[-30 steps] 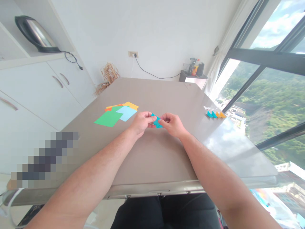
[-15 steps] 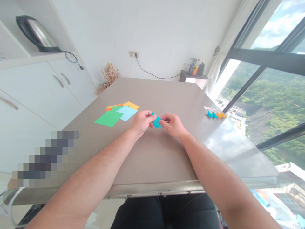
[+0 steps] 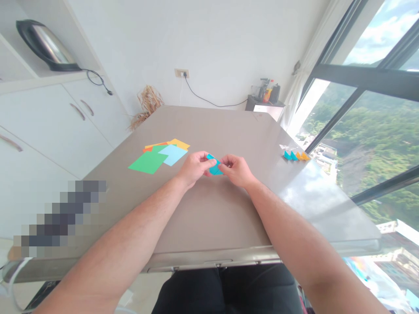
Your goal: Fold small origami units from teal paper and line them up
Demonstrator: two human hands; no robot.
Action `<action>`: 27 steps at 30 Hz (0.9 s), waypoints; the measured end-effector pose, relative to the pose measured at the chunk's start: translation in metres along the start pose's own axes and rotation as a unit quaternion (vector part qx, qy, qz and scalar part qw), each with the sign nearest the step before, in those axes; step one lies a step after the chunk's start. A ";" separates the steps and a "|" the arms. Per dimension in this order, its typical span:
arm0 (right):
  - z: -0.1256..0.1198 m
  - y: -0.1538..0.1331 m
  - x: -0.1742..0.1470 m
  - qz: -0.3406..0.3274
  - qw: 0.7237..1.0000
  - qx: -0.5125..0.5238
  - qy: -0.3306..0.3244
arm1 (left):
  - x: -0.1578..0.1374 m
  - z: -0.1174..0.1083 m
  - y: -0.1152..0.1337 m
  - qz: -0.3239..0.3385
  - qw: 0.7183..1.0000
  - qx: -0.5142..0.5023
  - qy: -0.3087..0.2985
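A small piece of folded blue paper (image 3: 215,168) is held between my two hands, above the middle of the table. My left hand (image 3: 195,168) pinches its left side, thumb on top. On the right edge, my right hand (image 3: 236,169) grips it between thumb and fingers. Creases cross the paper's face, and the fingertips behind it are partly hidden. Left of my hands lie loose sheets: a green sheet (image 3: 149,162), a light blue sheet (image 3: 173,155) and a yellow sheet (image 3: 180,143), with orange showing underneath.
Several small folded paper pieces, blue (image 3: 290,155) and orange (image 3: 303,156), stand in a row near the right edge of the grey-brown table (image 3: 212,218). A pixelated patch (image 3: 62,218) covers something at the left edge. A large window (image 3: 360,113) borders the right side.
The view has shifted very slightly. Both hands keep their pinch on the blue paper, with hardly any visible movement.
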State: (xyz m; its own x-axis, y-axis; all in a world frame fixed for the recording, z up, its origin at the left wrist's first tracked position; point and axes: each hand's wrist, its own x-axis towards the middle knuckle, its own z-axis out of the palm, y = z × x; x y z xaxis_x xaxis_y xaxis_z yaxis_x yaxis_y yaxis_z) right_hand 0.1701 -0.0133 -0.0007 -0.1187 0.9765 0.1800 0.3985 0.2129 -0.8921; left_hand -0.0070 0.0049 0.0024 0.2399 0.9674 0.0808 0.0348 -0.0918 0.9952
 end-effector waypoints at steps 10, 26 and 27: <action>-0.003 0.001 0.000 0.007 1.000 0.009 0.002 | 0.005 -0.004 -0.001 -0.009 0.996 -0.067 0.064; -0.009 0.007 0.004 -0.006 0.989 0.146 -0.003 | 0.002 -0.002 0.002 0.014 0.993 -0.096 0.064; -0.009 0.006 0.003 -0.004 0.989 0.146 -0.005 | 0.002 -0.002 0.003 0.012 0.993 -0.098 0.064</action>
State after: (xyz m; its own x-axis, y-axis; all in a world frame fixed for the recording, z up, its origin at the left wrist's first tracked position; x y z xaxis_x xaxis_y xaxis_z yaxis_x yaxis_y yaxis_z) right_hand 0.1803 -0.0085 -0.0016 -0.1296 0.9741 0.1855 0.1177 0.2008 -0.9725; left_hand -0.0089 0.0069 0.0057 0.1130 0.9888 0.0978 -0.1617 -0.0788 0.9837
